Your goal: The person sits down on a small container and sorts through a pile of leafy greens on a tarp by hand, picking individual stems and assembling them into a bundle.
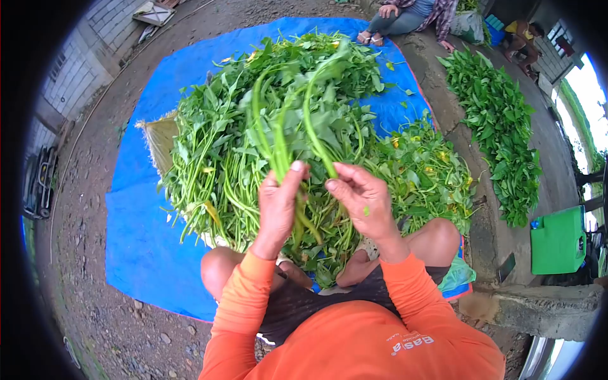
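My left hand (282,199) is closed round a few leafy green stalks (278,149), held upright above the pile. To its right, my right hand (364,196) pinches the lower end of one more leafy stalk (310,117). The tops of these stalks are slightly blurred. A scrap of green leaf sticks to the back of my right hand. Below and beyond both hands lies a large heap of long-stemmed leafy greens (215,145), with some stems pointing towards me.
A blue tarp (142,253) lies under the heap. A smaller pile with yellowed leaves (430,171) is at the right. Further right are rows of greens (494,126) and a green container (557,240). One person (405,16) sits at the tarp's far edge; another (524,44) crouches farther back.
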A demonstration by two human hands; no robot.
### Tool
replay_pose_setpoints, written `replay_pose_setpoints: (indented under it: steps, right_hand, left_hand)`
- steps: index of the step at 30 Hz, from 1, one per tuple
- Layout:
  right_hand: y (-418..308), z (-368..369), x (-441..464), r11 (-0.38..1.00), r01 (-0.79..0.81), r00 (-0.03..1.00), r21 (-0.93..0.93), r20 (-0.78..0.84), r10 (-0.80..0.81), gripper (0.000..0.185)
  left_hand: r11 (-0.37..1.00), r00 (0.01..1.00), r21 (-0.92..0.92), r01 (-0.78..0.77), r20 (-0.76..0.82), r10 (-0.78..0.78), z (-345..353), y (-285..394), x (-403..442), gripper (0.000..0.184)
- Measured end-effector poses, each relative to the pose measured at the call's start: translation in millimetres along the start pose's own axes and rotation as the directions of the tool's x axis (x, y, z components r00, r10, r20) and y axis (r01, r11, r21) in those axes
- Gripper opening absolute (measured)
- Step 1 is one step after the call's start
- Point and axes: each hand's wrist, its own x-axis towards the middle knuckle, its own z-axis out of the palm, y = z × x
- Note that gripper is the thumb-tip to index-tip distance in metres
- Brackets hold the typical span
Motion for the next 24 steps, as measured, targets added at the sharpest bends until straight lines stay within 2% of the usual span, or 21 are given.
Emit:
replay_pose_setpoints:
  steps: [1,2,5,7,9,10,11,12,13,14,16,17,18,19,20,23,24]
  right_hand:
    - [3,14,-3,0.993,-0.014,0.998,0.114,0.067,0.007,0.033]
    - [8,24,-4,0.998,-0.001,0.998,0.071,0.064,-0.003,0.032]
    - [28,33,2,0.981,0.112,0.992,-0.160,0.070,-0.102,0.031]
    - [25,29,8,0.955,0.165,0.973,-0.248,0.202,-0.116,0.033]
    - [24,-4,37,0.958,0.174,0.900,-0.229,0.432,-0.061,0.032]
    - [37,-22,52,0.985,0.074,0.948,-0.154,0.318,-0.022,0.033]
    - [38,-39,67,0.972,-0.170,0.980,-0.164,0.074,0.184,0.031]
    - [48,-58,80,0.931,-0.242,0.964,-0.273,-0.179,0.198,0.028]
    - [99,-94,94,0.862,-0.232,0.948,-0.450,-0.302,0.098,0.025]
    - [121,-112,89,0.705,-0.284,0.941,-0.650,-0.331,0.074,0.026]
    - [186,-140,76,0.419,-0.320,0.939,-0.849,-0.228,0.256,0.032]
    - [194,-133,59,0.359,-0.347,0.892,-0.866,-0.188,0.410,0.038]
    - [228,-135,44,0.338,-0.387,0.860,-0.858,-0.203,0.469,0.032]
    - [227,-123,25,0.380,-0.484,0.829,-0.788,-0.275,0.487,0.029]
    - [223,-110,17,0.359,-0.519,0.807,-0.775,-0.307,0.504,0.028]
    - [248,-101,0,0.470,-0.408,0.908,-0.782,-0.296,0.296,0.027]
    - [248,-103,3,0.463,-0.417,0.906,-0.782,-0.321,0.275,0.028]
  left_hand:
    - [0.999,0.997,0.006,0.035,0.062,-0.035,2,-8,-1,0.031]
    - [0.992,0.999,-0.120,-0.036,0.027,0.040,13,-20,2,0.037]
    - [0.985,0.999,-0.173,0.023,0.027,-0.018,3,-23,8,0.034]
    - [1.000,0.999,-0.007,0.012,0.030,-0.012,-5,-18,12,0.032]
    - [0.991,0.996,0.127,0.040,-0.081,-0.030,-9,-1,10,0.030]
    - [0.980,0.994,0.197,0.011,-0.106,0.011,-15,8,11,0.029]
    - [0.964,0.990,0.266,-0.026,-0.130,0.062,-20,13,13,0.028]
    - [0.978,0.975,0.165,-0.126,-0.163,0.153,-21,12,16,0.028]
    - [0.980,0.977,0.173,-0.098,-0.170,0.127,-33,16,17,0.026]
    - [0.983,0.971,0.146,-0.113,-0.195,0.141,-35,18,17,0.026]
    - [0.986,0.966,0.112,-0.121,-0.217,0.143,-40,20,19,0.025]
    - [0.986,0.963,0.125,-0.113,-0.229,0.139,-37,19,19,0.025]
    - [0.985,0.961,0.140,-0.106,-0.240,0.137,-33,21,19,0.026]
    - [0.982,0.957,0.155,-0.104,-0.253,0.141,-31,22,20,0.027]
    - [0.989,0.966,0.127,-0.077,-0.235,0.105,-32,21,19,0.025]
    - [0.989,0.977,0.118,-0.089,-0.183,0.110,-30,18,21,0.024]
    - [0.989,0.976,0.128,-0.076,-0.191,0.100,-27,21,21,0.024]
